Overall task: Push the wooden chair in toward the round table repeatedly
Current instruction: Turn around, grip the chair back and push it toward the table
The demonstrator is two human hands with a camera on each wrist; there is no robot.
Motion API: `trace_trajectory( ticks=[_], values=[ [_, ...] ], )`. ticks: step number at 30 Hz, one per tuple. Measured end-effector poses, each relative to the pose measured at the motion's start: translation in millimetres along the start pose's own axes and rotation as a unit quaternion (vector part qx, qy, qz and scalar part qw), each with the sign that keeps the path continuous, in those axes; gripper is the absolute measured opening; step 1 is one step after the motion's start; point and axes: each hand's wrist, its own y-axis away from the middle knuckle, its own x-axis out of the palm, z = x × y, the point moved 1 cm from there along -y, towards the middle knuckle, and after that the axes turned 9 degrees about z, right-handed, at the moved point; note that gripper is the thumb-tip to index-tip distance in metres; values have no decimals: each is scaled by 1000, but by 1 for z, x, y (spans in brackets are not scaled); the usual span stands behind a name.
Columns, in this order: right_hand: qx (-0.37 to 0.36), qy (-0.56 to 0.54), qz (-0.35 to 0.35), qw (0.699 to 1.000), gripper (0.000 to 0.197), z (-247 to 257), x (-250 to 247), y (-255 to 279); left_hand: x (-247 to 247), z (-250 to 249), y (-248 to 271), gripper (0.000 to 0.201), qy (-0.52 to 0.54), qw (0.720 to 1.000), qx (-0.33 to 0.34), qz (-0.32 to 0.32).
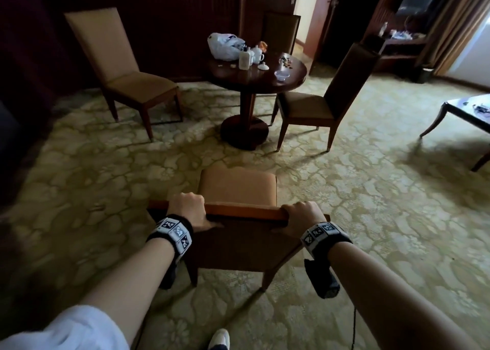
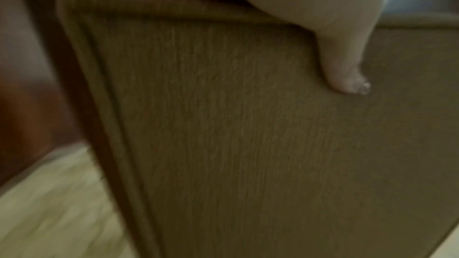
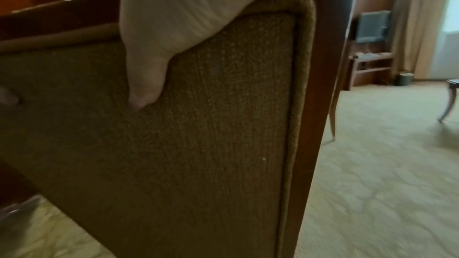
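A wooden chair (image 1: pixel 238 188) with a tan padded seat stands right in front of me, its back toward me. My left hand (image 1: pixel 189 207) grips the wooden top rail near its left end, thumb pressed on the fabric back panel (image 2: pixel 248 125). My right hand (image 1: pixel 302 217) grips the rail's right end, thumb on the same backrest (image 3: pixel 211 125). The dark round table (image 1: pixel 291 80) on a pedestal stands well ahead of the chair across open carpet, carrying a teapot, cups, a glass bowl and a white plastic bag (image 1: pixel 225 44).
A tan chair (image 1: pixel 127 73) stands left of the table, a brown one (image 1: pixel 326 95) is tucked in at its right, and another (image 1: pixel 281 31) is behind it. A low dark table (image 1: pixel 466 116) is at the right edge. Patterned carpet lies between me and the round table.
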Motion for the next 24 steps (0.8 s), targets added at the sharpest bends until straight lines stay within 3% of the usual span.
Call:
trace_trajectory(
  ticks=[10, 24],
  values=[
    [4, -10, -33, 999, 71, -3, 3, -6, 5, 6, -9, 92, 13, 999, 20, -27],
    [11, -34, -25, 999, 70, -2, 6, -2, 7, 4, -5, 89, 15, 999, 35, -36]
  ],
)
